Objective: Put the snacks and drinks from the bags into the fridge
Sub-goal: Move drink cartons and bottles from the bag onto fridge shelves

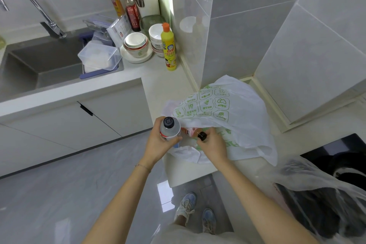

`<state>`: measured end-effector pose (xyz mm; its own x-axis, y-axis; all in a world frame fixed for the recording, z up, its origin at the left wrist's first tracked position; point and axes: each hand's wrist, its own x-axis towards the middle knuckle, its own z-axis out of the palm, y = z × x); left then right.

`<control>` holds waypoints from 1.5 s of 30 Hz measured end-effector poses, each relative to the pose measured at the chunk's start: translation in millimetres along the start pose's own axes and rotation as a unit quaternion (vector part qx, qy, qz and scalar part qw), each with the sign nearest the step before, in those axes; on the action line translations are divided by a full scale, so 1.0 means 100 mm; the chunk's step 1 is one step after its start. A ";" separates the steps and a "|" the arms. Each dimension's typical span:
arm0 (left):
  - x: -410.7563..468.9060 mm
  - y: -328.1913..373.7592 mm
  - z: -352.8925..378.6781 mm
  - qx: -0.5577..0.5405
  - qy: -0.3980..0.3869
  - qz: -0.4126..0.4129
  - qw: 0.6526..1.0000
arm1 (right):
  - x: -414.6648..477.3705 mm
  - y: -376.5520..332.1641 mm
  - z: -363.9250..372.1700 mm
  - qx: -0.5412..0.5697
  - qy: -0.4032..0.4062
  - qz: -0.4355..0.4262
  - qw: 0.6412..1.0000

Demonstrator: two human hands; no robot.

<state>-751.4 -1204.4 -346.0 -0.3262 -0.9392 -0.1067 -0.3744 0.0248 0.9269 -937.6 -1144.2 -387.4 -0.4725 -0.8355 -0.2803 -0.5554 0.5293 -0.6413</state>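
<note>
A white plastic bag with green print (223, 109) lies on the counter corner, its mouth facing me. My left hand (158, 144) grips a clear drink bottle with a black cap (170, 128), held upright just outside the bag's mouth. My right hand (213, 145) is inside the mouth, closed around a second bottle of which only the black cap (202, 136) and a pinkish body show. A second, clear bag with dark contents (320, 194) sits at the lower right. No fridge is in view.
A sink (45, 65) with a tap is at the left. Stacked bowls (136, 44), a yellow dish-soap bottle (168, 47), sauce bottles and a plastic box crowd the back counter. A black hob (340, 150) lies at the right. Open floor lies below me.
</note>
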 end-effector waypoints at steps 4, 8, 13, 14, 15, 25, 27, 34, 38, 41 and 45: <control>0.02 0.03 0.04 0.000 0.007 0.006 1.000 | 0.02 -0.21 -0.29 0.088 0.041 -0.052 0.994; 0.02 0.05 0.07 0.001 0.020 -0.001 1.000 | 0.01 -0.39 -0.56 0.110 0.083 -0.106 0.985; 0.06 0.05 0.10 0.056 0.041 0.023 0.997 | -0.03 -0.33 -0.80 0.066 0.117 -0.133 0.982; 0.06 0.05 0.11 0.057 0.041 0.024 0.997 | -0.04 -0.30 -0.83 0.055 0.118 -0.131 0.983; 0.05 0.06 0.12 0.056 0.040 0.025 0.997 | -0.06 -0.26 -0.86 0.047 0.120 -0.129 0.983; 0.06 0.13 0.23 0.052 0.015 0.054 0.997 | -0.10 0.01 -0.77 0.126 0.050 -0.099 0.986; 0.06 0.18 0.25 0.040 0.005 0.053 0.998 | -0.13 0.04 -0.70 0.165 0.011 -0.058 0.984; 0.10 0.29 0.36 0.057 -0.034 0.059 0.996 | -0.16 0.13 -0.67 0.219 -0.025 -0.028 0.975; 0.13 0.33 0.37 0.055 -0.043 0.054 0.996 | -0.17 0.17 -0.65 0.231 -0.020 -0.034 0.972; 0.17 0.37 0.35 0.050 -0.049 0.054 0.996 | -0.19 0.22 -0.57 0.250 0.020 -0.036 0.967; 0.24 0.43 0.33 0.018 -0.054 0.063 0.996 | -0.25 0.23 -0.48 0.256 0.046 -0.021 0.965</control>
<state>-803.7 -1214.4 -320.1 -0.4643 -0.8852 -0.0300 -0.3540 0.1544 0.9224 -971.6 -1104.2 -360.6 -0.5288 -0.8255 -0.1972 -0.1752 0.3335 -0.9263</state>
